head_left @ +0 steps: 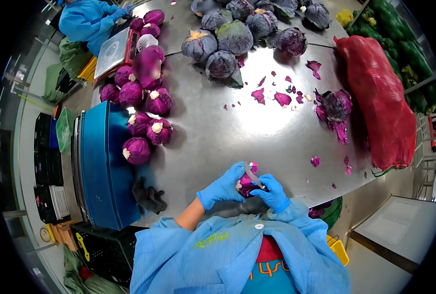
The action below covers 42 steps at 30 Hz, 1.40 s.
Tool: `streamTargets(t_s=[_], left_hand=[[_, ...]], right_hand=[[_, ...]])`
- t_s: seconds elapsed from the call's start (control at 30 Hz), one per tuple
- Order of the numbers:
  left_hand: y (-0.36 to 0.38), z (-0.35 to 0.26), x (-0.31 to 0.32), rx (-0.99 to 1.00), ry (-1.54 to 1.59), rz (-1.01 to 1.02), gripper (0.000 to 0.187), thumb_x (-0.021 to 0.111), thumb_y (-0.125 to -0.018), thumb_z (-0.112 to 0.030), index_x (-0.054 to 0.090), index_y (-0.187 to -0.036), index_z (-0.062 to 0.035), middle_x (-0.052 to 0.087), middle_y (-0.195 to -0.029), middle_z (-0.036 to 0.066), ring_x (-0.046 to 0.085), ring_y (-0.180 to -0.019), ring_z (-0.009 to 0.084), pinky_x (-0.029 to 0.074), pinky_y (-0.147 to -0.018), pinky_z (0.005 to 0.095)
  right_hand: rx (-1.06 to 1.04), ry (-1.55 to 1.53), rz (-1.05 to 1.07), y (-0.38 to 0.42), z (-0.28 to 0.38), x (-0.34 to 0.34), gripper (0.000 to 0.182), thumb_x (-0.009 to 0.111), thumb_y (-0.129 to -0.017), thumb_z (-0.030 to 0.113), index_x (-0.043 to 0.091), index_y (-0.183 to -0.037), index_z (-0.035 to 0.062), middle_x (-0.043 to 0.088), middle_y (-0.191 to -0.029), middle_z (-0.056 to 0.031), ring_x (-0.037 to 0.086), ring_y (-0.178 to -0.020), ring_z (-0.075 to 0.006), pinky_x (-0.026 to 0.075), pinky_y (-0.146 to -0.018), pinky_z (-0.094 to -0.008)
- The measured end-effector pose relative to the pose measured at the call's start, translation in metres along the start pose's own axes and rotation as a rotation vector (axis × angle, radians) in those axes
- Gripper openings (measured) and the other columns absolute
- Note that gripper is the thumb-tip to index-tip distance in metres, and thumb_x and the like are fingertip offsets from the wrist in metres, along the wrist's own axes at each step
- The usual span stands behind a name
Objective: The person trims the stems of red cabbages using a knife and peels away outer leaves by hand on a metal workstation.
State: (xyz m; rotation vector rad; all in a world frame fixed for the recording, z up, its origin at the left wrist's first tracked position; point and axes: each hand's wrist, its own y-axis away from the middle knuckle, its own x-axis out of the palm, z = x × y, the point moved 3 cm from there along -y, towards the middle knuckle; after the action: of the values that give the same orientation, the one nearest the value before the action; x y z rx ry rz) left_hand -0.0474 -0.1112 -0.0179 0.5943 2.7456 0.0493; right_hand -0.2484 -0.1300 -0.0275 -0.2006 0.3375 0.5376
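In the head view, a trimmed red cabbage (246, 187) is held just above the near edge of the steel table. My left hand (224, 186), in a blue glove, is closed around its left side. In my gloved right hand (274, 193) is a knife (252, 174), its curved blade lying across the cabbage toward the upper left. The handle is mostly hidden by my fingers. To the left are several peeled purple cabbages (137, 150) with pale cut stems.
Untrimmed cabbages (234, 36) are piled at the far side of the steel table (203, 132). Loose leaves (282, 99) and another cabbage (336, 105) lie at right, beside a full red mesh sack (377, 103). Blue bins (108, 164) and a scale (114, 53) stand left, near another person (85, 22).
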Motion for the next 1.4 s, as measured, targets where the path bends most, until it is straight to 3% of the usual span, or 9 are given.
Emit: streamTargets(t_s=[0.2,0.3,0.37,0.5,0.63,0.8,0.9,1.2,1.4], left_hand=[[-0.013,-0.005,0.005,-0.034,-0.101,0.139,0.100,0.085,-0.059,-0.025,0.036,-0.144,-0.0073,0.039,-0.142,0.020,0.036,-0.134,0.0366,0.030,-0.113,0.0417],[-0.013,0.004,0.010,-0.077,-0.194,0.171,0.099,0.085,-0.059,-0.025,0.036,-0.143,-0.0071,0.041,-0.139,0.020,0.039,-0.131,0.0364,0.031,-0.112,0.0414],[-0.015,-0.016,0.003,-0.166,-0.144,0.155,0.100,0.086,-0.057,-0.024,0.037,-0.142,-0.0067,0.042,-0.137,0.020,0.041,-0.129,0.0357,0.032,-0.112,0.0409],[-0.010,-0.001,0.000,-0.154,0.107,-0.006,0.101,0.088,-0.055,-0.022,0.038,-0.140,-0.0059,0.043,-0.136,0.017,0.044,-0.127,0.0311,0.037,-0.109,0.0386],[-0.005,0.006,-0.001,-0.316,0.313,-0.104,0.099,0.089,-0.054,-0.021,0.039,-0.139,-0.0044,0.043,-0.137,0.014,0.044,-0.126,0.0271,0.039,-0.106,0.0368],[-0.025,-0.002,0.005,-0.346,0.404,0.032,0.097,0.087,-0.056,-0.022,0.039,-0.135,0.0049,0.044,-0.134,0.020,0.045,-0.126,0.0314,0.036,-0.109,0.0381],[-0.016,-0.008,0.007,-0.346,0.304,-0.134,0.096,0.087,-0.055,-0.022,0.040,-0.134,0.0052,0.043,-0.134,0.023,0.044,-0.127,0.0339,0.031,-0.112,0.0383],[-0.028,-0.021,0.013,-0.483,-0.168,-0.008,0.088,0.086,-0.060,-0.029,0.044,-0.133,-0.0006,0.047,-0.128,0.022,0.052,-0.114,0.0331,0.044,-0.099,0.0399],[-0.022,-0.004,0.043,-0.246,-0.201,-0.379,0.074,0.082,-0.062,-0.039,0.053,-0.124,-0.0095,0.054,-0.114,0.024,0.061,-0.098,0.0403,0.053,-0.084,0.0434]], right_hand=[[0.107,0.119,0.354,-0.022,0.002,-0.022,0.030,0.081,-0.075,0.018,0.063,-0.095,0.0055,0.057,-0.081,-0.0051,0.053,-0.071,-0.0141,0.045,-0.065,-0.0297],[0.201,-0.187,0.312,-0.034,0.023,-0.036,0.026,0.080,-0.077,0.017,0.065,-0.096,0.0056,0.059,-0.079,-0.0020,0.053,-0.071,-0.0100,0.045,-0.063,-0.0278],[0.499,-0.428,0.007,-0.050,0.039,-0.060,0.024,0.076,-0.081,0.014,0.068,-0.102,0.0055,0.059,-0.077,-0.0003,0.054,-0.067,-0.0086,0.045,-0.058,-0.0243],[0.320,-0.214,-0.719,-0.079,0.037,-0.121,0.025,0.070,-0.087,0.013,0.068,-0.111,0.0069,0.058,-0.076,0.0020,0.050,-0.057,-0.0051,0.040,-0.049,-0.0203],[0.580,-0.116,-0.382,-0.068,0.017,-0.107,0.030,0.072,-0.086,0.016,0.066,-0.115,0.0075,0.060,-0.079,0.0005,0.055,-0.066,-0.0066,0.046,-0.057,-0.0223],[0.190,0.257,0.150,-0.056,0.050,-0.012,0.050,0.078,-0.078,0.023,0.062,-0.123,0.0093,0.059,-0.097,-0.0114,0.059,-0.085,-0.0243,0.049,-0.078,-0.0329],[0.241,0.299,0.095,-0.051,0.054,-0.003,0.044,0.080,-0.075,0.024,0.064,-0.113,0.0088,0.056,-0.090,-0.0109,0.058,-0.081,-0.0265,0.048,-0.073,-0.0340],[0.202,0.386,-0.028,-0.033,0.043,-0.006,0.027,0.077,-0.074,0.018,0.058,-0.090,0.0059,0.053,-0.086,-0.0111,0.055,-0.074,-0.0289,0.046,-0.064,-0.0372],[0.146,0.343,0.043,-0.030,0.058,-0.012,0.022,0.074,-0.081,0.020,0.060,-0.089,0.0054,0.053,-0.083,-0.0125,0.055,-0.071,-0.0283,0.046,-0.063,-0.0369]])
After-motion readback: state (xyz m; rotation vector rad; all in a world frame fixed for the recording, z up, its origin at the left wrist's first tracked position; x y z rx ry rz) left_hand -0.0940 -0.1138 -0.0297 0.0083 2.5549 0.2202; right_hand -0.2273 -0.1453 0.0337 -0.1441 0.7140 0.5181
